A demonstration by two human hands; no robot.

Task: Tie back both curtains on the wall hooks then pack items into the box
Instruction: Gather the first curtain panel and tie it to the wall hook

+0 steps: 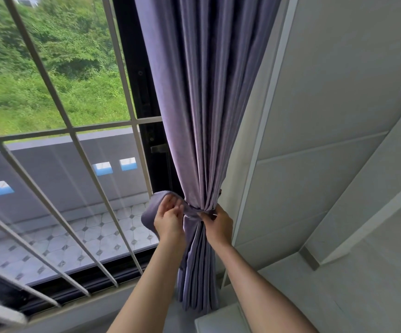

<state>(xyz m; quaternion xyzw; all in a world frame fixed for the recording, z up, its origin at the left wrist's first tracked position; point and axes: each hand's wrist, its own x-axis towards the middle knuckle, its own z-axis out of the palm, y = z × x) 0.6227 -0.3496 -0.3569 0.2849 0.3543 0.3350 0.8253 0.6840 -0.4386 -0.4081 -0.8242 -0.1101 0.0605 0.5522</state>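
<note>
A purple curtain (202, 104) hangs gathered at the window's right side, cinched at waist height by a matching tieback band (152, 207). My left hand (169, 218) grips the loose loop of the band on the curtain's left. My right hand (218, 223) pinches the band's other end against the curtain's right edge, next to the wall. A wall hook is not visible; that spot is hidden behind my right hand and the fabric. No box is in view.
White window bars (79, 150) cross the glass on the left, with a dark window frame (144, 92) beside the curtain. A pale panelled wall (314, 116) fills the right. A white surface corner (218, 320) sits below the curtain hem.
</note>
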